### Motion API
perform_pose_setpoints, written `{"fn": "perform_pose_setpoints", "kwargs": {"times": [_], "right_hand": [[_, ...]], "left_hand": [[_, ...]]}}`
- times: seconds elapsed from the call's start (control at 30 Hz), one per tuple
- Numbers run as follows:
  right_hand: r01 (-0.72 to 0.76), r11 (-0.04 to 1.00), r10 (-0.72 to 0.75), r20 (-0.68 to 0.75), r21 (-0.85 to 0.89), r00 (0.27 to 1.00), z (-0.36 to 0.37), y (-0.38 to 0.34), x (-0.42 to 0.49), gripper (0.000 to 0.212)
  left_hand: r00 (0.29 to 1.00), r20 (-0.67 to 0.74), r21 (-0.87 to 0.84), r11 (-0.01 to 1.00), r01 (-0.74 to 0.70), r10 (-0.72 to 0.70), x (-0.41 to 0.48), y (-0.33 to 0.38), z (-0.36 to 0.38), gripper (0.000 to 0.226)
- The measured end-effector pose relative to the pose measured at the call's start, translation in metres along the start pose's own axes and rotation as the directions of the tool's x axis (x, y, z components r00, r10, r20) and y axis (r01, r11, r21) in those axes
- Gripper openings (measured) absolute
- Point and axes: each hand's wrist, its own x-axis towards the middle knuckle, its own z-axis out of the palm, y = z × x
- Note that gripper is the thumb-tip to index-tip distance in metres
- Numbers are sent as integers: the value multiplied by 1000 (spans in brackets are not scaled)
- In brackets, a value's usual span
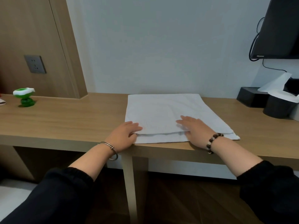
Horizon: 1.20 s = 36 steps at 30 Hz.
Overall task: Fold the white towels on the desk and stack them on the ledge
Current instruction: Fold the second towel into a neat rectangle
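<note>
While the left hand [124, 135] and right hand [196, 129] press a flat, spread grip on the folded white cloth towel [161, 110] at the near edge of the light wooden tabletop [72, 117], uneven sliding could skew its layers.

white towel [169, 113], tan desk [64, 120] (woodgrain)

Green-and-white ornament [24, 97] far left, below grey wall socket [35, 64] on wood panel [32, 29]. Black screen [278, 29] top right, cables [254, 44] hanging. Black tissue box [250, 97] touching black round tub [278, 110], far right.
</note>
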Motion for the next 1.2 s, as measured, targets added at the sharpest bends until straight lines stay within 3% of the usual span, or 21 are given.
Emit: {"fn": "perform_pose_setpoints", "kwargs": {"times": [0.23, 0.47, 0.53, 0.67, 0.8, 0.87, 1.0, 1.13, 1.2], "right_hand": [[149, 980, -149, -14, 129, 989, 16, -67, 24, 46], [79, 961, -60, -78, 265, 995, 26, -89, 34, 33], [80, 963, -64, -71, 256, 995, 26, -89, 35, 32], [96, 967, -93, -26, 238, 995, 27, -80, 28, 38], [-21, 990, 30, -62, 139, 998, 16, -41, 17, 46], [-134, 986, 141, -65, 100, 988, 9, -13, 9, 45], [-360, 930, 365, -81, 75, 927, 6, 34, -1, 48], [-363, 929, 369, -97, 71, 924, 5, 39, 5, 49], [-361, 927, 376, -215, 106, 902, -9, 35, 11, 52]], "left_hand": [[994, 102, -34, 999, 40, -37, -5, -20, -16, 65], [986, 157, -33, 997, 65, -59, -16, -46, -29, 72], [990, 128, -47, 997, 63, -56, -16, -45, -28, 70], [999, -26, -262, 965, 30, -38, -7, -27, -24, 49], [975, -100, 134, 974, -183, 197, 13, 2, -15, 37], [973, -66, 223, 954, -200, 219, 19, 7, -13, 31], [986, -42, 277, 950, -144, 162, 21, -3, -11, 25], [989, -142, 209, 978, -14, 44, 24, -2, -14, 30], [966, -259, 187, 981, 53, -3, 30, 7, -22, 36]]}}
